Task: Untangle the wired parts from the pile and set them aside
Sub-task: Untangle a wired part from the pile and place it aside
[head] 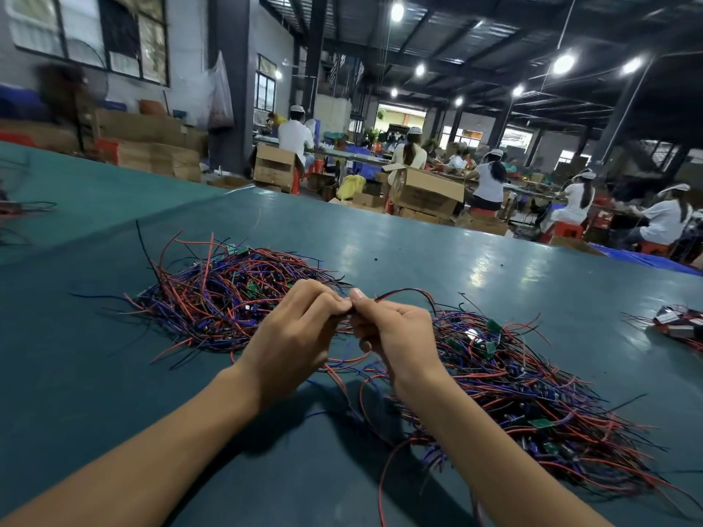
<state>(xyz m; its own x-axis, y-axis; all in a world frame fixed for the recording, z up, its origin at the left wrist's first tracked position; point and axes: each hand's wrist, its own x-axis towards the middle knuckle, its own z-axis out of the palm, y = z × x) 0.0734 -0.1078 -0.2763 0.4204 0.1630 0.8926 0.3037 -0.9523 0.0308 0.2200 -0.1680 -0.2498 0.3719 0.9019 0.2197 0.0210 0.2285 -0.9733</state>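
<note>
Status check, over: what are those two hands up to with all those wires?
Both the left hand and right hand pinch a red-and-black wire lead above the table. It arcs toward the right pile. Strands below may snag.

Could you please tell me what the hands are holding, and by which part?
The left hand and right hand pinch a red-and-black wire pair along the wires, where the hands meet.

Red, blue and black wires (pixel 228 294) — green circuit boards (pixel 493 325), teal table (pixel 418 241), red stools (pixel 563 230)
</note>
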